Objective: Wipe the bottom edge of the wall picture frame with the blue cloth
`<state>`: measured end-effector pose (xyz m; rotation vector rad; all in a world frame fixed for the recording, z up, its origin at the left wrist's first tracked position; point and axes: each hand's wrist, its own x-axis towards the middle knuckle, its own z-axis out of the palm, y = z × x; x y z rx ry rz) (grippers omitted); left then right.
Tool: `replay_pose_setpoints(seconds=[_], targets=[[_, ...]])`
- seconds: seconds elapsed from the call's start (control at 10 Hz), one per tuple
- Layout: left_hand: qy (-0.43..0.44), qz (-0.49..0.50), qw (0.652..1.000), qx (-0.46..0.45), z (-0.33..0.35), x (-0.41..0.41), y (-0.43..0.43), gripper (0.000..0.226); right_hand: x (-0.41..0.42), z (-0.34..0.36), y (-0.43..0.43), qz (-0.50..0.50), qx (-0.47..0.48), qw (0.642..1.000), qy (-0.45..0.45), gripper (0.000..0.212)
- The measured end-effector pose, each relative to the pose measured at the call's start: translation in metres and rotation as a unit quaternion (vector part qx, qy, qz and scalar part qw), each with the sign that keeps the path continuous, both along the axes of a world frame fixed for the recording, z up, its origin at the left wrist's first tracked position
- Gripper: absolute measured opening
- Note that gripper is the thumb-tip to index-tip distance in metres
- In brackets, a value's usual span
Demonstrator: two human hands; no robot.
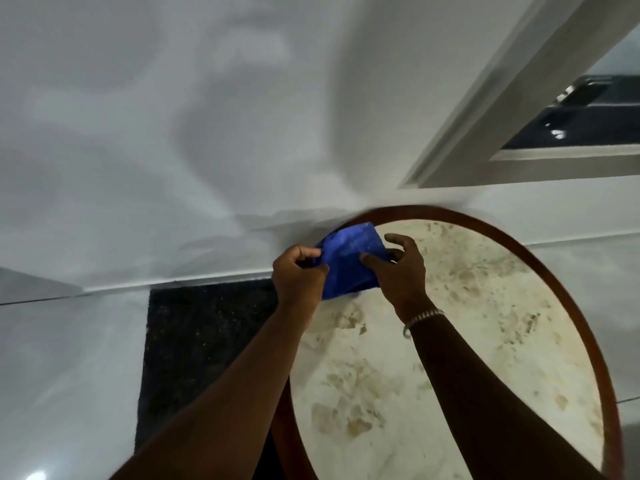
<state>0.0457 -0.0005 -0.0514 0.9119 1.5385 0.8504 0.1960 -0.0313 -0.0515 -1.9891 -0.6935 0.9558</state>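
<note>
Hands grasp blue cloth [348, 261] above table [450, 341]: left grip [299, 273] pinched; right grip [398, 268] seemingly half-open, fingertips touching.

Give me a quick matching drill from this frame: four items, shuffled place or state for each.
Items:
1. blue cloth
2. picture frame
3. round table
4. dark mat

Place or state:
A. on the floor, against the wall base
B. on the wall, upper right
C. held between both hands
D. marbled top, brown rim, lower right

Pairs: 1-C, 2-B, 3-D, 4-A
</note>
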Motion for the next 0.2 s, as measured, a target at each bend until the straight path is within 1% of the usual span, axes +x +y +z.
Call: replay_pose_setpoints(seconds=[0.1,0.2], targets=[[0.076,-0.054,0.995,0.019,-0.017,-0.004,0.004,0.022,-0.002,-0.021,0.002,0.041,-0.022,0.996,-0.073,0.052],[0.154,-0.120,0.975,0.102,-0.011,-0.015,0.005,0.028,-0.014,-0.014,0.001,0.079,-0.031,0.973,-0.216,0.054]])
